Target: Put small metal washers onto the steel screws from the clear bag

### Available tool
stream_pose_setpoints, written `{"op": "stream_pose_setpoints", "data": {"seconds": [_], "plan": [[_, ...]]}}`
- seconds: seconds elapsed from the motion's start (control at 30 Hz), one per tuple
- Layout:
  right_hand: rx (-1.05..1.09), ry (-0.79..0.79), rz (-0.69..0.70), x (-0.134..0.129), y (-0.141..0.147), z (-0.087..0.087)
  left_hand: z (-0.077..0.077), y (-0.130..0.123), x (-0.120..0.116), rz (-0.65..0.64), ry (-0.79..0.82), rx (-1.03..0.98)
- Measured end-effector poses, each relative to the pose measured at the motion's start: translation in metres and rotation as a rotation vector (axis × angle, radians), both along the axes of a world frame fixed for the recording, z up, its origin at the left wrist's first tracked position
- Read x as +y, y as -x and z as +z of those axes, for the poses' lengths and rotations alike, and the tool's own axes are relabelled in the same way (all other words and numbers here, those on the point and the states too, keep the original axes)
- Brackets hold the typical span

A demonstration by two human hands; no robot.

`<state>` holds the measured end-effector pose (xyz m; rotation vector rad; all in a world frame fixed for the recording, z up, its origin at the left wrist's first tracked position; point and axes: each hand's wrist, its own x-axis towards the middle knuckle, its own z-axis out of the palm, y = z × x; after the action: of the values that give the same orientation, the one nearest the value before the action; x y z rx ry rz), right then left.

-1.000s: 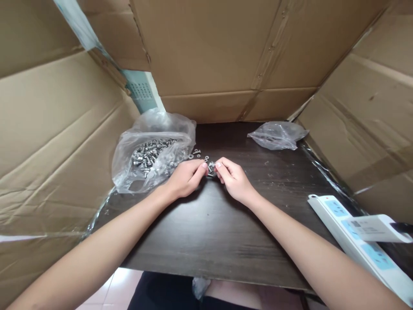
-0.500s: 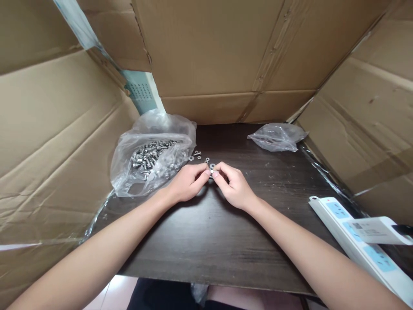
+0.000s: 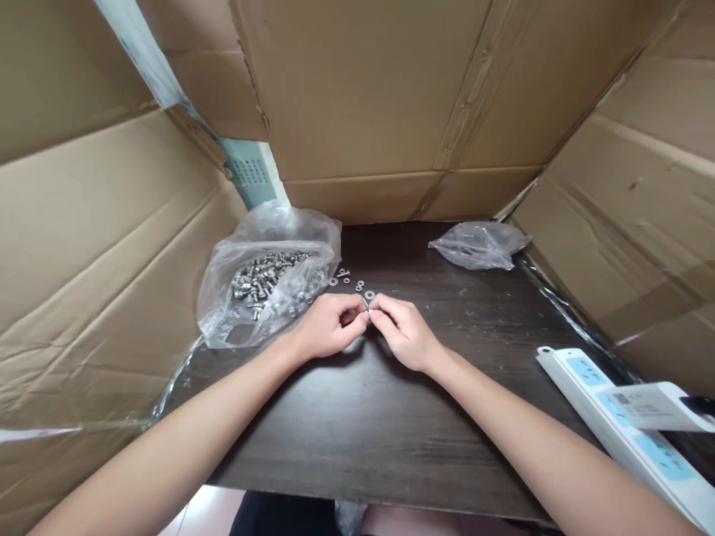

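My left hand [image 3: 331,324] and my right hand [image 3: 407,332] meet fingertip to fingertip over the middle of the table. Both are closed in a pinch on a small metal bolt [image 3: 366,304], which the fingers mostly hide. Just beyond the fingertips lies a flat washer [image 3: 369,295]. Small nuts [image 3: 360,285] rest a little farther off, near a loose bolt [image 3: 342,274] and another washer [image 3: 334,282]. To the left of my hands, a clear plastic bag [image 3: 217,316] lies open with a heap of bolts [image 3: 260,279] inside.
A second clear plastic bag [image 3: 480,246] lies at the back right of the dark wooden table [image 3: 357,432]. A white power strip [image 3: 614,417] with a tag [image 3: 648,406] runs along the right edge. Cardboard walls [image 3: 369,89] enclose the back and both sides.
The view has tilted slightly, so everything sits a little lower. My fingertips have drawn closer together, and less of the bolt shows between them.
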<state>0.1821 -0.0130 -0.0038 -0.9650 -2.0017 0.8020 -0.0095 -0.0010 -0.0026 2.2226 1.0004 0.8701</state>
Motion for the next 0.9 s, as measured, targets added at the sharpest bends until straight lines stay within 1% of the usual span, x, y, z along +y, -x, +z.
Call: {"op": "stream_pose_setpoints", "data": {"seconds": [0.17,0.33,0.57,0.9], "plan": [[0.013,-0.003,0.016,-0.0001,0.0002,0.0004,0.0005,-0.0002,0.0004,0.002,-0.001,0.005],[0.017,-0.012,-0.016,-0.0006,-0.0002,0.0003,-0.0003,0.0004,0.0009,-0.005,0.025,0.004],[0.033,-0.037,-0.013,-0.0016,0.0001,-0.0008,-0.0017,0.0016,0.0017,-0.058,0.004,0.006],[0.054,-0.069,0.009,0.0004,0.0001,-0.0034,-0.0044,0.0005,0.0011,-0.014,-0.064,0.006]]}}
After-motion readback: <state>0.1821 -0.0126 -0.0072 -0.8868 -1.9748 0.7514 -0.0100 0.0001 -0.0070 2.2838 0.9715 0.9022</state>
